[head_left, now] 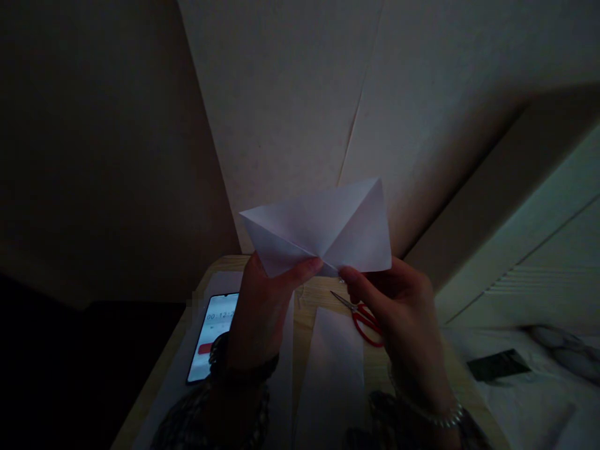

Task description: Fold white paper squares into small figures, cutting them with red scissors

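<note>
A creased white sheet of paper (323,219) is held up above the table, its diagonal folds meeting near the lower edge. My left hand (269,300) pinches it at lower left, the thumb lying close to where the creases cross. On the right, my right hand (398,306) grips the lower edge between thumb and fingers. Most fingers of both hands are hidden behind the paper. Below my right hand lie scissors (363,315) with red handles, their blades pointing up and left and the handles partly covered by the hand.
On the wooden table (307,300) a phone (210,331) with a lit timer rests on white paper (180,375) at left. Another white paper strip (332,369) lies between my forearms. A wall (300,112) rises behind the table. A dark flat object (499,365) sits at lower right.
</note>
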Motion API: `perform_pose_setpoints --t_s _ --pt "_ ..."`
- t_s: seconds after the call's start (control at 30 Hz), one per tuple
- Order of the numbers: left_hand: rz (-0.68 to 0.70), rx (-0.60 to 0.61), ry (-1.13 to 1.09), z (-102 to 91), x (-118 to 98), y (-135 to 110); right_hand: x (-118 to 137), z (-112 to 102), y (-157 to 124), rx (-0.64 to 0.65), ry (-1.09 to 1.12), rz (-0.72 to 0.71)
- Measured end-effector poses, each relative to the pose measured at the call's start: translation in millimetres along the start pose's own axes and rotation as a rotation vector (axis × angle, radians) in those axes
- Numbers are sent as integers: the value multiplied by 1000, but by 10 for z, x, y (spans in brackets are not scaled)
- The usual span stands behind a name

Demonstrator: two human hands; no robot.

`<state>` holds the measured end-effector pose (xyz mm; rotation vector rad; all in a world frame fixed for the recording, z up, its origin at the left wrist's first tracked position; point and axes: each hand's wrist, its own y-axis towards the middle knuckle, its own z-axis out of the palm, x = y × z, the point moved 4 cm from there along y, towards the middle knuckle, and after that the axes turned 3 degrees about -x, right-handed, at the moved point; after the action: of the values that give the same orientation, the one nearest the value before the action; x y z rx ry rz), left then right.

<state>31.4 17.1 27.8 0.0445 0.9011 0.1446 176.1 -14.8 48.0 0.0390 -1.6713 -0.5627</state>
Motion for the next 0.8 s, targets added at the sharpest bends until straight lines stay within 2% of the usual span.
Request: perform_pose_setpoints --t_s 0.4,0.8 --pt "-12 18 -5 -8 7 13 -18 -11 -2 6 0 11" --pt "20 19 -49 -41 -83 46 2 -47 4 16 0 10"
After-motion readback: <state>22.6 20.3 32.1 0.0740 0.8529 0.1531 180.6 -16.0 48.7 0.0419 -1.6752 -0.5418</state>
